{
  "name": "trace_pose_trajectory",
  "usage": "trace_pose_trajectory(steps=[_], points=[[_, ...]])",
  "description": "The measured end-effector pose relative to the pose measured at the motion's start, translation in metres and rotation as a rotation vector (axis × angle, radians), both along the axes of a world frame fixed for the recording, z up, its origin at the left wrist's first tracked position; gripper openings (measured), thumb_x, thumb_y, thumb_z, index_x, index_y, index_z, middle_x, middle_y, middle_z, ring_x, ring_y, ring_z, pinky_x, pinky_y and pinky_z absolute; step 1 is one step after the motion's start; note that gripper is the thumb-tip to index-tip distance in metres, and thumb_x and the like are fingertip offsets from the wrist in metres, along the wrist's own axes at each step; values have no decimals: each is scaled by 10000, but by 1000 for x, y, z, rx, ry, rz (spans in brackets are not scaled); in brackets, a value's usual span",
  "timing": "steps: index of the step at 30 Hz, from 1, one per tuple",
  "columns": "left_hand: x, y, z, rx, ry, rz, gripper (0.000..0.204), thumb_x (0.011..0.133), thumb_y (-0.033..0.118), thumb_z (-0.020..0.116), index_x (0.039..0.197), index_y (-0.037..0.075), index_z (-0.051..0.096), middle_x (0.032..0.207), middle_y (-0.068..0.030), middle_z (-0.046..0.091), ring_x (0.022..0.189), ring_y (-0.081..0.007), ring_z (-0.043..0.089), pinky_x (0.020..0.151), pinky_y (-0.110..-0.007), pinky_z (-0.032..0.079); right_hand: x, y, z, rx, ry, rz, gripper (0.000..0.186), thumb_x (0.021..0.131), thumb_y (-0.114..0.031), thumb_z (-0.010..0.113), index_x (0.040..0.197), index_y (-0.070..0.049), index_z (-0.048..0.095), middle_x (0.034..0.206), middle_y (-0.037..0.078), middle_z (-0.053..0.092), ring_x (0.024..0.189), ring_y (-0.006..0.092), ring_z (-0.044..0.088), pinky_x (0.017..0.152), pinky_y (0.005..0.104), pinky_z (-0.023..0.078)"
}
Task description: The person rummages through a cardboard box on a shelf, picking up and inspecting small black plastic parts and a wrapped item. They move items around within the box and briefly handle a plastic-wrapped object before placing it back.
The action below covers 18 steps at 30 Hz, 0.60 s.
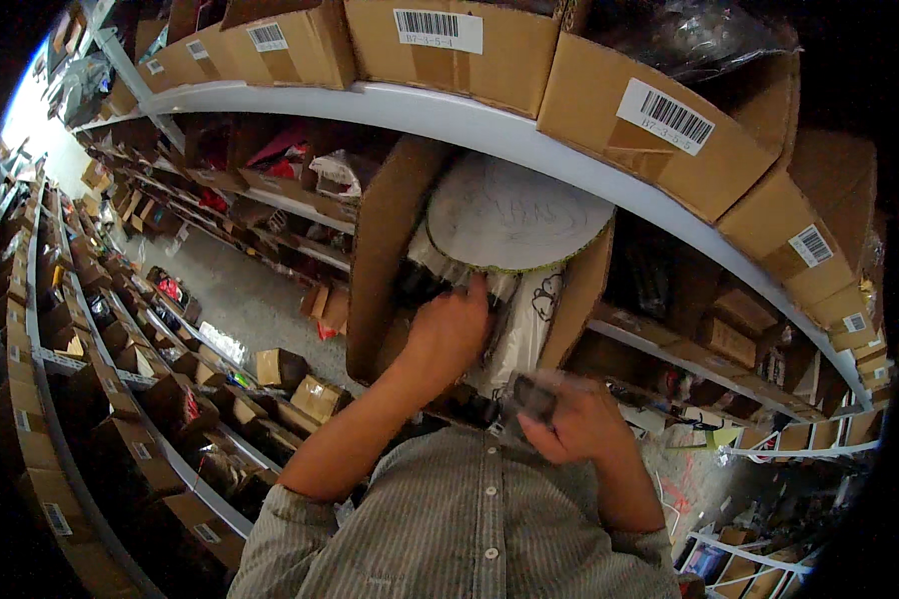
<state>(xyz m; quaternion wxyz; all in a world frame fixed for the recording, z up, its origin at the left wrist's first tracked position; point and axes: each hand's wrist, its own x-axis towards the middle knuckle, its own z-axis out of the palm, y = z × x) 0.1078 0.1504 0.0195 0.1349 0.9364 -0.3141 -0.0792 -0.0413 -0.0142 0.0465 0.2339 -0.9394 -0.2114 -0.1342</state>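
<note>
My left hand (451, 334) reaches into an open cardboard box (395, 235) on a shelf. Its index finger touches the lower edge of a round white disc (517, 212) with a yellow-green rim and faint scribbles. The other fingers curl inward, and whatever they grip is hidden. Below the disc stand clear plastic-wrapped pale packs (531, 324), one with a black line drawing. Closer to my body, my right hand (587, 421) is closed on a small dark object (531, 399), smeared by motion; its kind cannot be made out.
A white shelf beam (449, 108) curves above the box, carrying labelled cardboard boxes (449, 50). More shelf boxes (729, 334) flank it on the right. Across the aisle floor (225, 285), another rack (120, 439) holds rows of boxes. Loose cartons (318, 397) sit at my left.
</note>
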Motion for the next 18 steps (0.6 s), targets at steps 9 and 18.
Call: trace_pose_trajectory(steps=[9,18], points=[[-52,72,32,5,175,-21,465,863,315,680,1169,14,501,779,-190,663,793,-375,679,636,-479,532,1,1,1,19,27,5,265,761,-250,733,831,4,699,789,121,682,556,294,647,539,390,535],[-38,86,-14,-260,-28,-187,285,915,262,615,1032,3,623,926,-203,666,802,-358,663,739,-432,545,2,-4,-8,20,9,1,247,766,-252,725,826,-13,709,913,135,687,598,294,650,557,372,531]])
